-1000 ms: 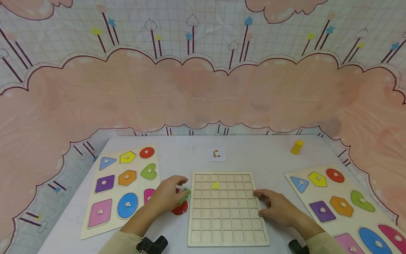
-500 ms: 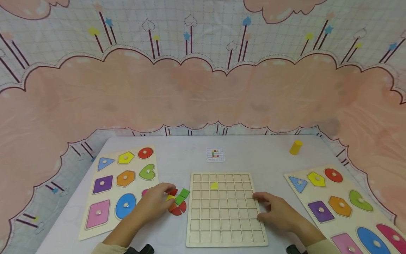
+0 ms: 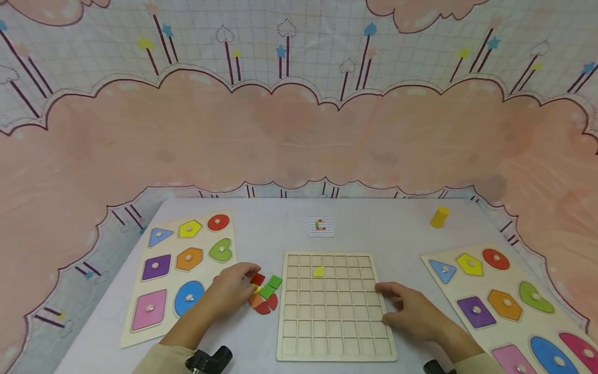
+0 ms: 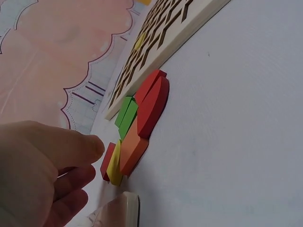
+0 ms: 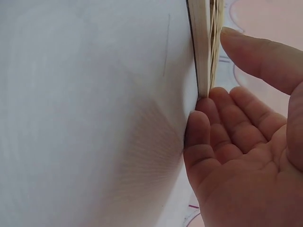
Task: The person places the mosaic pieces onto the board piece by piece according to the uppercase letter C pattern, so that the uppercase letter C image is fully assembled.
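My left hand (image 3: 233, 288) lies on the table left of a small pile of coloured tiles (image 3: 264, 296), fingers loosely curled, tips at a little red tile (image 3: 257, 279). The left wrist view shows my left hand (image 4: 92, 158) with its thumb just short of the red (image 4: 107, 161), yellow (image 4: 114, 166) and orange (image 4: 133, 149) tiles, gripping none. A wooden grid board (image 3: 334, 332) lies in the middle with one yellow piece (image 3: 318, 271) in a cell. My right hand (image 3: 394, 306) rests at its right edge; the fingertips (image 5: 203, 106) touch the board's side (image 5: 203, 47), thumb above it.
A shape puzzle board (image 3: 224, 228) lies at the left, another (image 3: 430, 280) at the right. A small pattern card (image 3: 320, 226) sits beyond the grid board. A yellow cylinder (image 3: 439, 216) stands at the back right. Pink patterned cloth walls surround the table.
My left hand has drawn back to the left off the tile pile, uncovering the tiles. The right hand has stayed at the board's edge.
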Motion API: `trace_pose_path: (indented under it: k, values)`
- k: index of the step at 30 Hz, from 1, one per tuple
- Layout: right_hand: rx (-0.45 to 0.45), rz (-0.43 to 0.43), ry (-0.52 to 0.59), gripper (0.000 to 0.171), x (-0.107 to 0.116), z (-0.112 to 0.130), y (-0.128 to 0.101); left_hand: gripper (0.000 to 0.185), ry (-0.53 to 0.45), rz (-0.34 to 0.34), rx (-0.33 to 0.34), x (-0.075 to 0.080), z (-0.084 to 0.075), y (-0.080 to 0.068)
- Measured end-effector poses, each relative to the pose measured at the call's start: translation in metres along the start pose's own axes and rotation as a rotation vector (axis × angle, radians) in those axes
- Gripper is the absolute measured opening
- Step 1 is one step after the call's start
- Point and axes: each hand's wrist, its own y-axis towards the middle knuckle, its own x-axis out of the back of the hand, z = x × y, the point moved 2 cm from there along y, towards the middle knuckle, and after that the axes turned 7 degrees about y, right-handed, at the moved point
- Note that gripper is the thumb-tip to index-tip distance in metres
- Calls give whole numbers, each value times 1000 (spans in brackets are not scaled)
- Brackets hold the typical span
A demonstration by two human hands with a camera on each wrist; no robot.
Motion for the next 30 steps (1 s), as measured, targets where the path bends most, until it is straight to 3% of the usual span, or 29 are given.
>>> trace_pose_path:
  k: [14,30]
  values:
    - [28,42,22,70,5,-3,2,37,-65,56,38,-8,2,11]
    - [73,8,6,66,5,-3,10,26,-63,91,22,-7,2,15]
